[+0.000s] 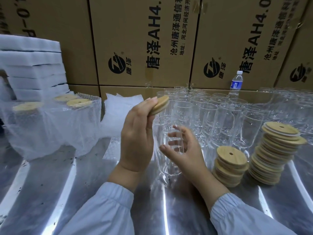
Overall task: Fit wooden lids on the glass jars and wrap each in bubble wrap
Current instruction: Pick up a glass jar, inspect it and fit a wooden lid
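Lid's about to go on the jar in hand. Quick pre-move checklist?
1. Grip on wooden lid by left hand: ok, pinched at its edge.
2. Hold on glass jar by right hand: ok, thumb in front, fingers behind.
3. Jar mouth bare, no lid on it yet: ok.
4. Lid centred and level over the mouth: not ok; it is tilted, up and left of the rim.
5. Seal ring on the lid intact: cannot tell.
6. Supply of bubble wrap lying left of the jar: ok.
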